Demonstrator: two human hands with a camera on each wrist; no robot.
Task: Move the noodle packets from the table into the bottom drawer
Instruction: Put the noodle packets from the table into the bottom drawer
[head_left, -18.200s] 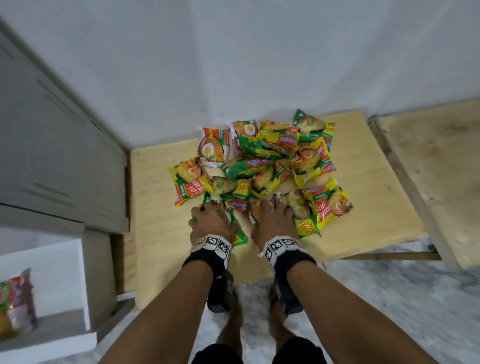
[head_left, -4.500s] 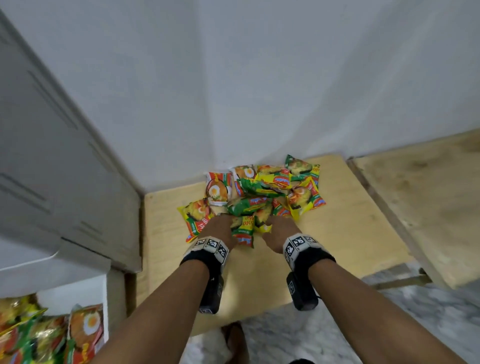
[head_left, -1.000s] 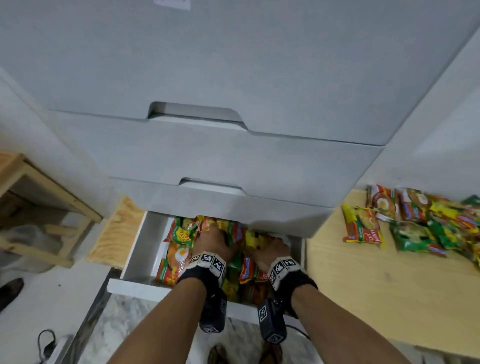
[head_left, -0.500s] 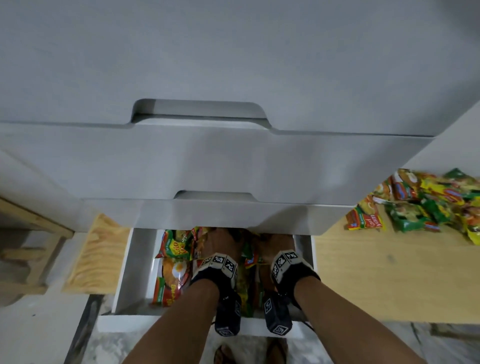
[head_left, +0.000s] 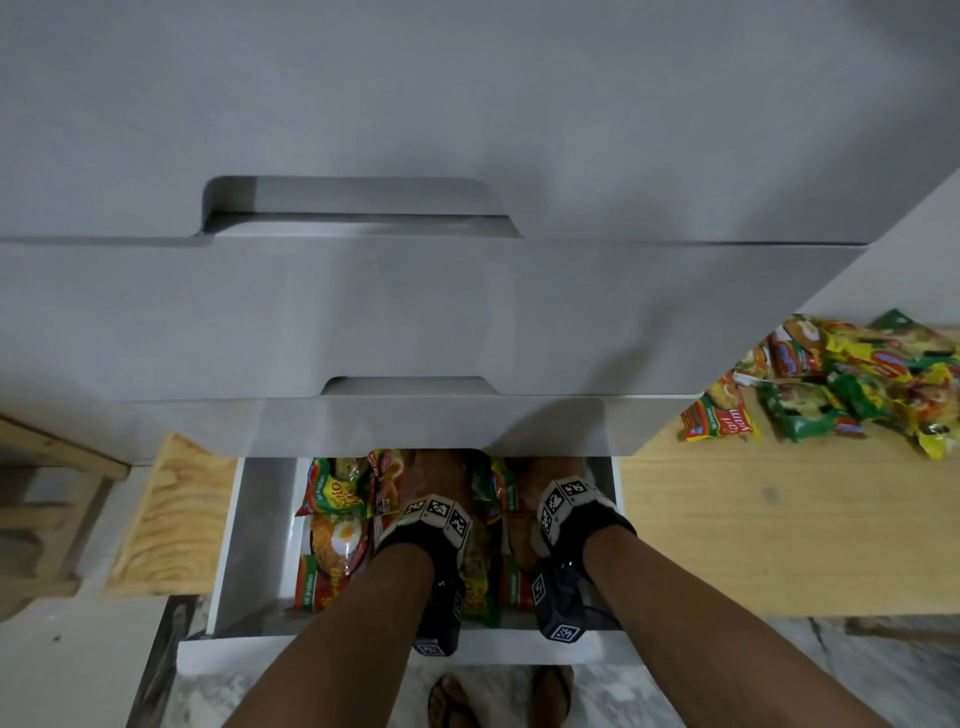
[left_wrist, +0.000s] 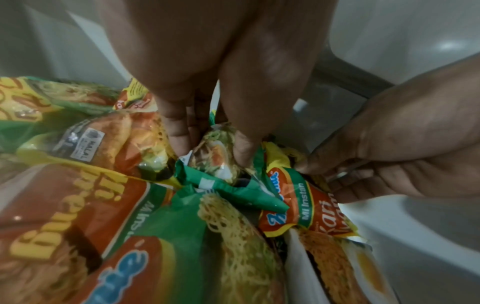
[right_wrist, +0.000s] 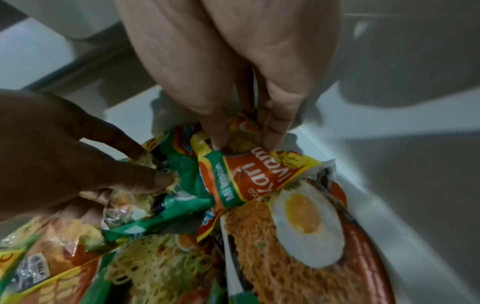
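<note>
Both hands reach into the open white bottom drawer (head_left: 249, 545), which holds several noodle packets (head_left: 332, 540). In the left wrist view my left hand (left_wrist: 213, 150) pinches a green noodle packet (left_wrist: 228, 185) between thumb and fingers, low over the pile. In the right wrist view my right hand (right_wrist: 245, 142) pinches the top of an orange Kari Ayam packet (right_wrist: 254, 176) next to the drawer's right wall. In the head view the left hand (head_left: 436, 478) and right hand (head_left: 540, 478) are partly hidden under the drawer above. Several more packets (head_left: 852, 384) lie on the wooden table (head_left: 753, 545) at right.
Two shut grey drawer fronts (head_left: 415, 312) overhang the open drawer. A plywood board (head_left: 171, 519) and a wooden stool (head_left: 52, 493) stand to the left. My sandalled feet (head_left: 452, 701) are on the marble floor just before the drawer front (head_left: 311, 654).
Both hands carried packets from the table pile to the drawer. Over the last half second they have pushed slightly deeper under the upper drawer, still holding their packets.
</note>
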